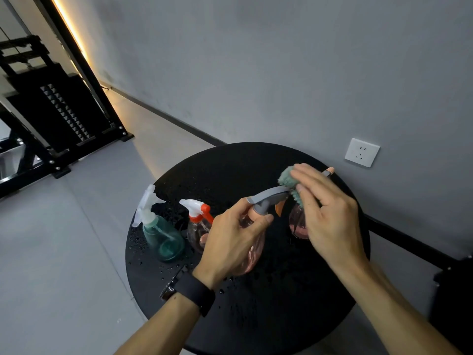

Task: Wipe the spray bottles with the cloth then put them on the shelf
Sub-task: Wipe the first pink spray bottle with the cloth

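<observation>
My left hand (231,242) grips a pink spray bottle (252,254) with a grey trigger head (268,198), lifted over the round black table (256,316). My right hand (330,213) holds a green fluffy cloth (288,179) against the front of that grey head. A teal bottle (163,237) with a clear trigger stands at the table's left edge. Beside it stands a clear pink bottle with a white and orange trigger (198,213). Behind my right hand a further pink bottle (297,224) is mostly hidden; its orange nozzle tip (329,172) shows.
Water droplets lie on the black tabletop near the left bottles. A grey wall with a white socket (361,152) is right behind the table. A black metal rack (51,111) stands on the floor at far left. A dark object (453,303) sits at the right edge.
</observation>
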Action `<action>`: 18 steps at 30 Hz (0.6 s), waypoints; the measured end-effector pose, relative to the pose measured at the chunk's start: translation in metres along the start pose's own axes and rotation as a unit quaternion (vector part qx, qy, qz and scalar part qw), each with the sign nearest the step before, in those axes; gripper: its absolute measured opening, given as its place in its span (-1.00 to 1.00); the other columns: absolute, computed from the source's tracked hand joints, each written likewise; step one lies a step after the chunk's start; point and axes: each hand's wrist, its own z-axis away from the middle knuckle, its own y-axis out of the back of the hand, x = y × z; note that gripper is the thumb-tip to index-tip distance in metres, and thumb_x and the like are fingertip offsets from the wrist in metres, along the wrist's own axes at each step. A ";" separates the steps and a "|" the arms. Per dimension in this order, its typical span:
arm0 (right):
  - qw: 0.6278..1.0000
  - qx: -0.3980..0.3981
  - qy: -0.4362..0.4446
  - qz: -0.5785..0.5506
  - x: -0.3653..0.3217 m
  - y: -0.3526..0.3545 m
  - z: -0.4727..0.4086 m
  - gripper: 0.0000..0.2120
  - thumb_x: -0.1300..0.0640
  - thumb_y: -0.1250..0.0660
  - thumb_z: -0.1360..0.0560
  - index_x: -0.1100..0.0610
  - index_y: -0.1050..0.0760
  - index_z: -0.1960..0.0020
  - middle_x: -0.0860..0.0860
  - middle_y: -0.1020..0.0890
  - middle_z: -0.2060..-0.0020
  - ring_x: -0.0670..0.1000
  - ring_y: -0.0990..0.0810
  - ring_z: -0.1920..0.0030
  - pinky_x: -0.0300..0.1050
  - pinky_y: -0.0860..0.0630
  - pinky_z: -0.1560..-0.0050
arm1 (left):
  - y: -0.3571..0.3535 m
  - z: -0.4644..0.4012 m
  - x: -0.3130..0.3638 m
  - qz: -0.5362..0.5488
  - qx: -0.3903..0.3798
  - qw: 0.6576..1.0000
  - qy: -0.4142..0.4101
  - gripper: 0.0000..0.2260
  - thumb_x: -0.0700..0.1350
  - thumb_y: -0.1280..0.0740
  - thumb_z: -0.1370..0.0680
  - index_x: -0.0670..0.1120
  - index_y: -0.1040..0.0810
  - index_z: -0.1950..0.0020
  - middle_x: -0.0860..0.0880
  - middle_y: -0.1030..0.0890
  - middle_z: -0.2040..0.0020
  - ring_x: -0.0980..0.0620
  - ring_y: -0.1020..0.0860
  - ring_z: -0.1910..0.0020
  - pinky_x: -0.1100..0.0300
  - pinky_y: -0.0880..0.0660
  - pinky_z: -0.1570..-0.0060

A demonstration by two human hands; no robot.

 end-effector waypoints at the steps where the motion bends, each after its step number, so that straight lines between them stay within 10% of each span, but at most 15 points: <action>1: 0.999 -0.026 0.028 -0.007 -0.005 -0.003 0.002 -0.70 0.40 -0.29 -0.54 0.25 -0.57 -0.25 -0.01 -0.56 -0.25 -0.08 -0.49 -0.33 -0.29 -0.34 -0.37 | -0.001 0.000 0.000 -0.002 -0.002 1.000 0.003 -0.77 -0.02 -0.43 -0.55 0.09 -0.59 -0.21 0.20 -0.66 0.11 0.29 -0.60 0.06 0.48 -0.42 0.10; 5: 0.991 -0.119 0.062 -0.026 -0.013 -0.017 0.009 -0.67 0.41 -0.32 -0.52 0.24 -0.56 -0.27 0.06 -0.57 -0.27 -0.06 -0.45 -0.37 -0.15 -0.37 -0.39 | -0.004 0.000 0.000 -0.016 0.000 1.000 -0.001 -0.90 -0.03 -0.41 -0.56 0.16 -0.54 0.11 0.26 -0.59 0.28 0.31 -0.56 0.23 0.45 -0.41 0.19; 11: 0.991 -0.128 -0.022 0.013 0.005 -0.011 0.003 -0.70 0.35 -0.27 -0.57 0.18 -0.57 -0.26 -0.01 -0.59 -0.25 -0.15 -0.45 -0.34 -0.33 -0.31 -0.38 | -0.001 0.002 -0.002 -0.024 -0.011 1.000 0.003 -0.81 0.00 -0.40 -0.57 0.10 -0.59 -0.18 0.22 -0.66 0.09 0.28 -0.60 0.06 0.43 -0.45 0.08; 18: 0.991 -0.093 -0.093 0.036 0.019 -0.003 -0.004 -0.73 0.33 -0.27 -0.57 0.18 -0.59 -0.23 -0.02 -0.62 -0.19 -0.20 -0.49 -0.20 -0.61 -0.24 -0.22 | -0.003 0.001 -0.001 -0.043 0.001 0.999 0.012 -0.87 0.08 -0.30 -0.61 0.08 -0.55 -0.09 0.11 -0.56 0.28 0.18 -0.50 0.30 0.33 -0.39 0.31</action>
